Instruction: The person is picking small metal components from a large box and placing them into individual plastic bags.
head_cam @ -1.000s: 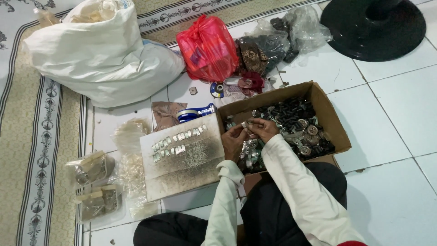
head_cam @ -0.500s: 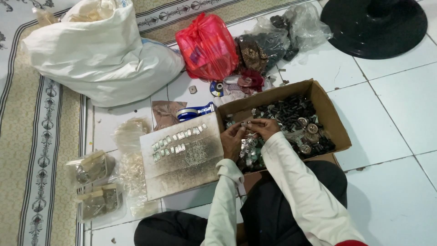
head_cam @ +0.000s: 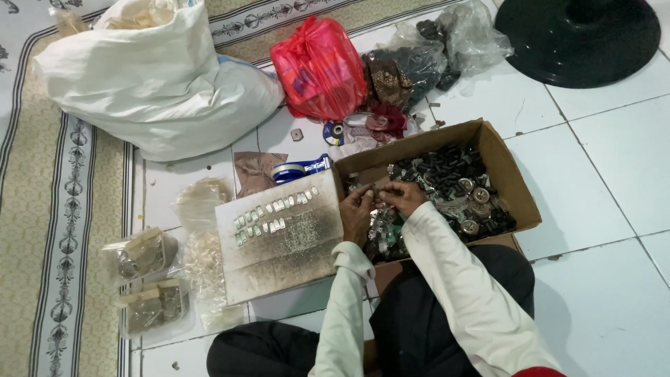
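I sit on a white tiled floor with a brown cardboard box in front of my knees. It holds several small dark and silvery metal parts. My left hand and my right hand meet over the box's left part, fingers pinched together on a small metal piece between them. Left of the box lies a dirty white board with two rows of small shiny clips laid on it.
A big white sack and a red plastic bag lie at the back, with clear bags of dark parts. A black round base stands at the top right. Clear packets lie left, beside a patterned mat.
My hands have stayed over the box's left part, with only slight finger movement on the small piece. Nothing else has moved.
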